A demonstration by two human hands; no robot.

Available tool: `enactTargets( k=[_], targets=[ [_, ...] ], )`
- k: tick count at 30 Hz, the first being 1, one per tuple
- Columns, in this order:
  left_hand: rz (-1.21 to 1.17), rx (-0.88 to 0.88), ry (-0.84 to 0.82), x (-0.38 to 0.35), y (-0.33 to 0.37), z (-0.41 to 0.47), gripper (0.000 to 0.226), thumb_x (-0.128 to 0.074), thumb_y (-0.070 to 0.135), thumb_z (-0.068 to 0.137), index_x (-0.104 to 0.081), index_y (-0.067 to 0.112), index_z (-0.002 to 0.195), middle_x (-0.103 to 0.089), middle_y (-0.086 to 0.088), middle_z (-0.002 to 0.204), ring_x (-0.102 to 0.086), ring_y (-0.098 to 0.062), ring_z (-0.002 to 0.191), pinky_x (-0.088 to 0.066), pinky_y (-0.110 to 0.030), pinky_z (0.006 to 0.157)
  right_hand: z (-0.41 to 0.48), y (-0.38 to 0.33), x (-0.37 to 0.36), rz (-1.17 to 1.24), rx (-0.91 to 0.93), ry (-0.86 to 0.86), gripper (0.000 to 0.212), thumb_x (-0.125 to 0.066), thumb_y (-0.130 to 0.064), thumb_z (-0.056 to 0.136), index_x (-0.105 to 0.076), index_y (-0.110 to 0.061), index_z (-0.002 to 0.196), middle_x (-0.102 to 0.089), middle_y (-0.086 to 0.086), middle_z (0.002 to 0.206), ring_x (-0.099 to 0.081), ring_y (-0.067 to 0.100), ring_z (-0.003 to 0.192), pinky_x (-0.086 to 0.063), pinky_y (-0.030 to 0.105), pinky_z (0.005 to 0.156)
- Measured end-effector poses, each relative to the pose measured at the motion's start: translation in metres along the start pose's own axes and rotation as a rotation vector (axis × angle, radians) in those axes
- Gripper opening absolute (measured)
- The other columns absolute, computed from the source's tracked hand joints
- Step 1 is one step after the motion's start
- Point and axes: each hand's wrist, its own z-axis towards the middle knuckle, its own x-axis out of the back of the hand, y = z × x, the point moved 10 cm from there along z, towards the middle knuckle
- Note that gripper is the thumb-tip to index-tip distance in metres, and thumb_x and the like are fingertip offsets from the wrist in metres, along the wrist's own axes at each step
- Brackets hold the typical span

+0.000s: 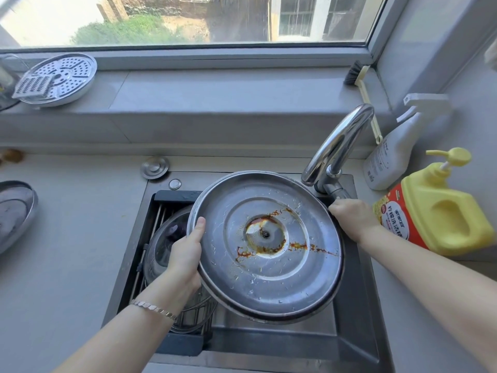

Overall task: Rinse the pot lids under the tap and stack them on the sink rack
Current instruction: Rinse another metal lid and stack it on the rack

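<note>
2 bare forearms [129, 335] are reaching in from the bottom edge, the left wrist wearing a silver bracelet [153, 308]. At the counter's [80, 238] left edge a metal lid [13, 214] is lying, and on the windowsill's [215, 98] left end a perforated steamer plate [67, 74] is carrying a small grater [33, 86]. The left hand [185, 254] is gripping the left rim of a large steel lid [269, 270], thumb on its inner face, fingers hidden behind. Under that hand a glass lid [164, 238] is resting on the sink rack [158, 211] along the sink's [349, 305] left side. The steel lid is tilting over the sink's middle, underside facing the camera, rusty brown streaks ringing its centre, its upper right rim just beside the tap [338, 141] spout. The right hand [352, 216] is curling round the tap lever [336, 192] at the sink's back right corner. At the counter's right edge a white spray bottle [390, 154] and a yellow pump bottle [443, 211] are standing side by side.
</note>
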Motion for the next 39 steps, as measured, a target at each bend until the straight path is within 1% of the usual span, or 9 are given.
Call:
enactTargets(
  k=[3,9,14,19,25,30,33,36,39],
  targets=[
    [-0.003,-0.016,0.008,0.001,0.004,0.0,0.038,-0.058,0.039,0.089,-0.066,0.003,0.098,-0.07,-0.018,0.096,-0.067,-0.033,0.089,-0.054,-0.046,0.08,0.002,0.002,0.005,0.056,-0.117,-0.038,0.007,-0.059,-0.007,0.083,-0.062,-0.005,0.089,-0.063,0.01,0.095,-0.063,0.031,0.09,-0.044,0.03,0.065],
    [0.026,-0.054,0.002,0.0,0.007,-0.001,0.041,-0.057,0.04,0.089,-0.066,0.003,0.103,-0.071,-0.016,0.094,-0.067,-0.032,0.086,-0.055,-0.044,0.077,-0.018,-0.011,0.036,0.556,-0.218,0.217,0.043,-0.043,-0.001,0.092,-0.045,-0.003,0.135,-0.041,0.012,0.145,-0.032,0.025,0.138,-0.019,0.029,0.113],
    [0.03,-0.108,-0.036,-0.019,0.004,-0.016,0.038,-0.056,0.038,0.091,-0.064,0.004,0.106,-0.071,-0.015,0.096,-0.067,-0.031,0.086,-0.056,-0.04,0.072,-0.03,-0.1,0.018,0.428,-0.05,-0.05,0.101,0.011,-0.077,0.072,0.0,-0.013,0.149,0.01,0.003,0.156,0.013,0.014,0.143,0.013,0.028,0.112],
    [0.021,-0.185,-0.051,-0.025,0.015,-0.028,0.026,-0.055,0.031,0.092,-0.065,0.008,0.087,-0.072,-0.011,0.081,-0.068,-0.023,0.072,-0.055,-0.036,0.072,-0.07,-0.19,0.037,0.441,0.451,-0.027,0.083,-0.004,-0.065,0.086,-0.005,-0.011,0.148,0.005,-0.002,0.152,0.005,0.017,0.143,0.009,0.023,0.114],
    [0.006,-0.17,-0.066,-0.021,0.011,-0.033,0.028,-0.055,0.034,0.092,-0.065,0.007,0.088,-0.071,-0.011,0.08,-0.068,-0.028,0.074,-0.056,-0.038,0.068,-0.028,-0.092,0.021,0.379,-0.025,-0.053,0.115,0.019,-0.084,0.058,0.012,-0.012,0.147,0.026,-0.001,0.147,0.022,0.011,0.14,0.019,0.026,0.111],
    [0.025,-0.196,-0.08,-0.028,0.014,-0.033,0.028,-0.057,0.032,0.09,-0.068,0.007,0.091,-0.074,-0.009,0.079,-0.071,-0.025,0.076,-0.057,-0.038,0.074,-0.049,-0.185,0.045,0.412,0.367,0.006,0.085,-0.005,-0.067,0.087,-0.003,-0.008,0.148,0.01,0.002,0.152,0.011,0.018,0.142,0.006,0.031,0.115],
    [0.029,-0.177,-0.062,-0.016,0.012,-0.034,0.03,-0.057,0.035,0.09,-0.066,0.007,0.093,-0.072,-0.017,0.091,-0.068,-0.034,0.087,-0.054,-0.048,0.083,-0.046,-0.145,0.041,0.33,0.266,0.079,0.085,-0.002,-0.067,0.088,-0.018,-0.006,0.146,-0.009,0.005,0.151,-0.017,0.025,0.142,0.0,0.029,0.113],
    [0.016,-0.158,-0.057,-0.016,0.005,-0.038,0.029,-0.057,0.034,0.091,-0.065,0.006,0.088,-0.071,-0.017,0.088,-0.067,-0.034,0.084,-0.054,-0.048,0.082,-0.028,-0.11,0.031,0.395,0.035,0.03,0.096,0.005,-0.074,0.075,0.003,-0.012,0.148,0.02,-0.003,0.147,0.013,0.015,0.143,0.016,0.026,0.113],
    [0.029,-0.164,-0.061,-0.026,0.004,-0.041,0.027,-0.058,0.031,0.09,-0.067,0.005,0.091,-0.071,-0.016,0.087,-0.068,-0.032,0.082,-0.055,-0.044,0.081,-0.033,-0.166,0.049,0.468,0.184,0.031,0.087,-0.004,-0.063,0.078,0.003,-0.012,0.148,0.022,-0.003,0.145,0.023,0.01,0.137,0.011,0.032,0.117]
  ],
)
